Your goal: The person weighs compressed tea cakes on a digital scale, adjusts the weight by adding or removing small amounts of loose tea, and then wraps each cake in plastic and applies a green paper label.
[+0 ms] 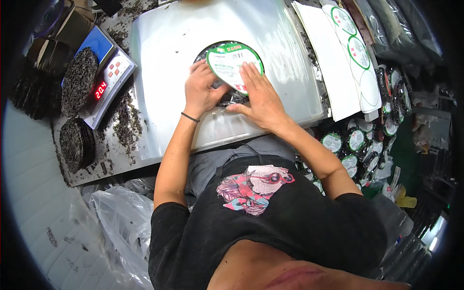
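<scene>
A round, flat packet of dark dried seaweed (pixel 235 100) in shiny clear film lies on a pile of clear plastic sheets (pixel 170 108). On top of it is a round white label (pixel 226 67) with a green rim and printed writing. The label sits off-centre, and its left edge appears lifted. My left hand (pixel 204 87) grips the packet's left side, its thumb by the label's lower edge. My right hand (pixel 261 96) lies flat on the label's right part, fingers extended and thumb spread towards the packet's near edge. Both hands hide parts of the packet.
Left stands a digital scale (pixel 114 78) with a seaweed cake (pixel 80 81) leaning on it. Stacked cakes (pixel 74 145) sit nearer. Label sheets (pixel 331 65) lie right, above several labelled packets (pixel 349 145). A clear plastic bag (pixel 123 214) hangs below the table edge.
</scene>
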The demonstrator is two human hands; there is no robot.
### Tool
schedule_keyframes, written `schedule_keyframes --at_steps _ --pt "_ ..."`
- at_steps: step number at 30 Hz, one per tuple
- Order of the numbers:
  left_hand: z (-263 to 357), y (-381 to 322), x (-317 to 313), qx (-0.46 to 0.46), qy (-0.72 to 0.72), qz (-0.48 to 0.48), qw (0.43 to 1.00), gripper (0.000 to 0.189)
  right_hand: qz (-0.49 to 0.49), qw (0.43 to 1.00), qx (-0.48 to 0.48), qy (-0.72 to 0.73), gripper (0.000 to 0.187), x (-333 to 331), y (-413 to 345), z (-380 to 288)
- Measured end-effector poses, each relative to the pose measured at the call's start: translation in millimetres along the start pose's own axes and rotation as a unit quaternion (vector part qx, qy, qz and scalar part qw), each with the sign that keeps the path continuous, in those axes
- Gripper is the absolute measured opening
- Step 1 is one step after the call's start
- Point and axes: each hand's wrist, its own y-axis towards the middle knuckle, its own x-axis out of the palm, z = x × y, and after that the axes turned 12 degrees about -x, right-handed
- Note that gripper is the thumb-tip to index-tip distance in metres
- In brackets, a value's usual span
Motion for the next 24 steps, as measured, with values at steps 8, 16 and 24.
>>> schedule_keyframes --at_steps 8,16,24 --pt "-10 -6 8 -0.017 -0.046 0.034 0.998 0.021 -0.124 0.992 -0.004 -0.027 0.085 37 46 29" --pt "-3 -12 17 -0.221 -0.494 0.2 0.817 0.055 -0.198 0.976 -0.04 -0.077 0.073 50 54 -13" --pt "-19 2 11 -0.39 -0.426 0.165 0.799 0.04 -0.113 0.986 -0.068 -0.101 0.077 64 58 -9"
